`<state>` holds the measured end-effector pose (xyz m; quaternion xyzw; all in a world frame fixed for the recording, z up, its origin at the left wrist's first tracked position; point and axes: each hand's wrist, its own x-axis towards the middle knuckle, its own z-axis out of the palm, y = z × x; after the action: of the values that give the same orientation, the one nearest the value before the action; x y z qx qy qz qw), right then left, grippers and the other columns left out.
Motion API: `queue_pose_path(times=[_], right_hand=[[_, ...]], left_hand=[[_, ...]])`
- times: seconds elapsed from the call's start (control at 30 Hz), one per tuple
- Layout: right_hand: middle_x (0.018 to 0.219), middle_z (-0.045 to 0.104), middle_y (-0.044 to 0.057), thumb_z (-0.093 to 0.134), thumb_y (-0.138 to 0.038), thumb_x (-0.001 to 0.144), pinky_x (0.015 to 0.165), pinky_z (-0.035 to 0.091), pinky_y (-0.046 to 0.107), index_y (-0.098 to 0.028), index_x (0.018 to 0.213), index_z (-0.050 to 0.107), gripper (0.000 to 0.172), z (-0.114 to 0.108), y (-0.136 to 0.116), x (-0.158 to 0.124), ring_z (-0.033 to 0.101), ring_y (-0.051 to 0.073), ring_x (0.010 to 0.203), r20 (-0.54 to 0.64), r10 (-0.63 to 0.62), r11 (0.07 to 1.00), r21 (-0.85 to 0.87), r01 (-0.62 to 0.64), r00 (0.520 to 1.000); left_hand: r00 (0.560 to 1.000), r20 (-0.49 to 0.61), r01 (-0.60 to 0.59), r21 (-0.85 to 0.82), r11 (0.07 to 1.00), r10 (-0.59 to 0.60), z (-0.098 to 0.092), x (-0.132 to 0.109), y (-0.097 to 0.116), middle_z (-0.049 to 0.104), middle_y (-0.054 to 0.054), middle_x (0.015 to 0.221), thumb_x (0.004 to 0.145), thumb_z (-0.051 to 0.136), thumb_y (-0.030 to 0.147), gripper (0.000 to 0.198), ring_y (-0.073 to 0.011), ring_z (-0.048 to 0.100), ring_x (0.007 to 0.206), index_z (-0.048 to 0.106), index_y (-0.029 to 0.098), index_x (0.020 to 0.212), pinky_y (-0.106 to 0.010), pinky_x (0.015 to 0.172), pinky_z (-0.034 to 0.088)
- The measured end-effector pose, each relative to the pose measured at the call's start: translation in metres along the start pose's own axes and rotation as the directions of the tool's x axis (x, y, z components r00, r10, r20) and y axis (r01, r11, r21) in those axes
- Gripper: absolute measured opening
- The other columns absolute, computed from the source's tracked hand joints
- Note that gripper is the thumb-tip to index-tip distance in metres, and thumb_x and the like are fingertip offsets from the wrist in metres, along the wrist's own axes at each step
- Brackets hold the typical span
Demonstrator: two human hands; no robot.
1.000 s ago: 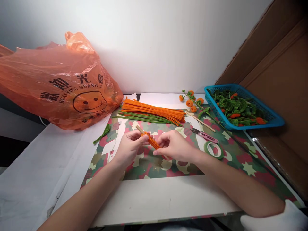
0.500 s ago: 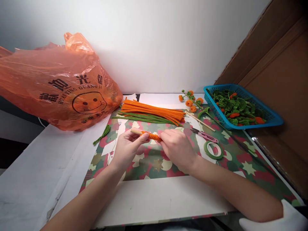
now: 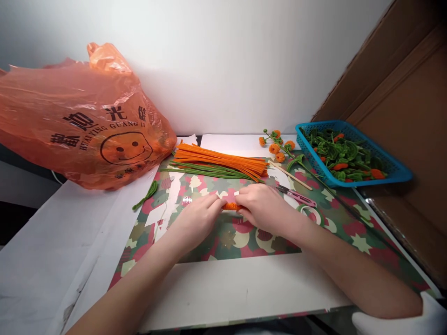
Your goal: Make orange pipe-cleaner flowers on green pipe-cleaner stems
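A short orange coil (image 3: 231, 206) shows between my two hands, over the patterned sheet. The fingers of my left hand (image 3: 200, 218) are closed on its left end. My right hand (image 3: 263, 209) pinches its right end. No wooden stick shows at the coil now; my fingers may cover it. Just behind the hands lie a bundle of orange pipe cleaners (image 3: 220, 158) and some green pipe cleaners (image 3: 209, 171). A pink-handled cutter (image 3: 302, 198) and a roll of green tape (image 3: 314, 214) lie to the right, the tape partly covered by my right forearm.
An orange plastic bag (image 3: 115, 125) stands at the left, with a green leaf piece (image 3: 145, 195) near it. Orange flowers (image 3: 275, 149) and a wooden stick (image 3: 291, 176) lie behind right. A blue basket (image 3: 394, 177) of green and orange pieces sits beside cardboard (image 3: 401, 93).
Both hands have shifted right, my left hand turning palm down and sliding along the coil. The light stick end that stuck out at my left hand is out of sight. The view has moved slightly.
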<state>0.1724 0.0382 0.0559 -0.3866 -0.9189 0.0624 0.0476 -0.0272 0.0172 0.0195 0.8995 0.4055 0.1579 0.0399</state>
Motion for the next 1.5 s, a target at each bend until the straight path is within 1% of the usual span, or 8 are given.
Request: queue_pose_path(times=[0.27, 0.5, 0.67, 0.83, 1.0, 1.13, 1.37, 1.5], right_hand=[[0.067, 0.057, 0.001, 0.055, -0.011, 0.081, 0.052, 0.019, 0.027, -0.015, 0.075, 0.059, 0.008, -0.005, -0.004, -0.002, 0.039, 0.012, 0.058, 0.062, -0.053, 0.997, 0.057, 0.049, 0.997], [0.068, 0.057, 0.005, 0.048, -0.003, 0.083, 0.055, 0.020, 0.029, -0.014, 0.068, 0.059, 0.021, 0.000, -0.013, 0.000, 0.042, 0.015, 0.063, 0.051, -0.129, 0.986, -0.095, 0.133, 0.990], [0.066, 0.056, 0.005, 0.044, 0.000, 0.083, 0.059, 0.023, 0.030, -0.014, 0.069, 0.059, 0.026, 0.006, -0.011, 0.003, 0.042, 0.017, 0.064, -0.016, -0.248, 0.956, -0.166, 0.242, 0.969], [0.063, 0.053, 0.003, 0.042, 0.000, 0.086, 0.061, 0.023, 0.030, -0.015, 0.064, 0.056, 0.030, 0.010, -0.002, 0.004, 0.036, 0.016, 0.062, -0.190, -0.384, 0.910, -0.245, 0.335, 0.903], [0.059, 0.047, 0.001, 0.048, -0.002, 0.086, 0.061, 0.026, 0.029, -0.016, 0.058, 0.052, 0.032, 0.006, 0.003, 0.001, 0.032, 0.015, 0.062, -0.379, -0.464, 0.878, -0.319, 0.358, 0.800], [0.058, 0.044, 0.000, 0.048, -0.003, 0.086, 0.062, 0.029, 0.028, -0.017, 0.054, 0.049, 0.035, 0.002, 0.003, 0.001, 0.030, 0.015, 0.062, -0.440, -0.490, 0.867, -0.337, 0.368, 0.752], [0.060, 0.043, -0.001, 0.048, -0.004, 0.088, 0.063, 0.031, 0.027, -0.017, 0.056, 0.051, 0.035, 0.000, 0.004, -0.001, 0.030, 0.015, 0.063, -0.463, -0.512, 0.854, -0.365, 0.370, 0.723], [0.063, 0.044, 0.000, 0.041, -0.007, 0.093, 0.067, 0.031, 0.029, -0.018, 0.061, 0.055, 0.037, -0.004, 0.004, -0.003, 0.032, 0.015, 0.065, -0.395, -0.498, 0.858, -0.355, 0.372, 0.772]], left_hand=[[0.999, 0.044, 0.001, 0.117, 0.993, -0.007, 0.006, -0.003, 0.009, 0.057, 0.000, 0.063, 0.098, 0.028, 0.029, 0.033, -0.0138, 0.046, 0.051, 0.052, 0.018, 0.077, -0.025, 0.045, 0.021], [0.926, 0.308, 0.295, -0.225, 0.929, -0.219, 0.003, -0.002, 0.012, 0.041, 0.004, 0.057, 0.097, 0.027, 0.033, 0.032, -0.0120, 0.033, 0.049, 0.045, 0.020, 0.075, -0.024, 0.048, 0.021], [0.843, 0.491, 0.487, -0.528, 0.695, -0.218, -0.004, -0.002, 0.011, 0.034, 0.004, 0.064, 0.096, 0.028, 0.041, 0.036, -0.0119, 0.030, 0.057, 0.043, 0.019, 0.072, -0.024, 0.051, 0.024], [0.812, 0.557, 0.578, -0.727, 0.370, -0.175, -0.003, -0.002, 0.011, 0.029, 0.005, 0.065, 0.094, 0.034, 0.050, 0.039, -0.0099, 0.023, 0.055, 0.038, 0.019, 0.069, -0.023, 0.047, 0.020], [0.780, 0.609, 0.615, -0.789, -0.006, -0.142, 0.001, -0.002, 0.012, 0.025, 0.007, 0.062, 0.093, 0.040, 0.051, 0.040, -0.0075, 0.015, 0.052, 0.035, 0.019, 0.069, -0.023, 0.045, 0.013], [0.762, 0.639, 0.612, -0.763, -0.209, -0.102, 0.001, -0.001, 0.013, 0.023, 0.008, 0.058, 0.092, 0.045, 0.046, 0.036, -0.0061, 0.011, 0.049, 0.033, 0.019, 0.070, -0.022, 0.044, 0.009], [0.763, 0.643, 0.594, -0.736, -0.325, -0.061, 0.002, 0.000, 0.015, 0.023, 0.009, 0.055, 0.090, 0.049, 0.044, 0.035, -0.0052, 0.009, 0.046, 0.032, 0.020, 0.071, -0.021, 0.043, 0.008], [0.772, 0.635, 0.589, -0.739, -0.326, -0.045, 0.005, -0.001, 0.015, 0.022, 0.009, 0.055, 0.089, 0.049, 0.046, 0.035, -0.0055, 0.008, 0.046, 0.031, 0.020, 0.072, -0.021, 0.043, 0.008]])
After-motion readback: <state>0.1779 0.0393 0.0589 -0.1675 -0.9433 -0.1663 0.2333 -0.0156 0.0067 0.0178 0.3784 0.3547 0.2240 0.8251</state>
